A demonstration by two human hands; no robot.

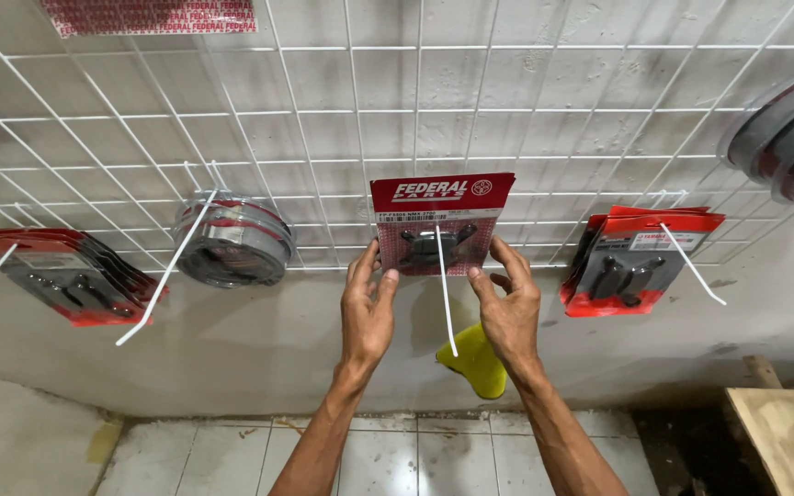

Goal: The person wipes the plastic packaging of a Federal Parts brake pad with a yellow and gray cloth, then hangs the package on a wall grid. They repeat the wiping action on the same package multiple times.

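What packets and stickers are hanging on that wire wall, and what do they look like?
Red blister pack: centre hook, black parts inside, held by left hand and right hand.
Red pack stack: right hook.
Red pack stack: left hook.
Round clear packs: left of centre, grey rings.
Round packs: far right.
Red-and-white label strip: top left.

A white wire grid rack (526, 110) hung against the plastered wall (232, 349). Its white pegs (447, 294) carried red blister packs of black parts (66, 276), a red-carded pack (440, 225) at centre, another red stack (631, 262), and round clear-wrapped packs (232, 243).
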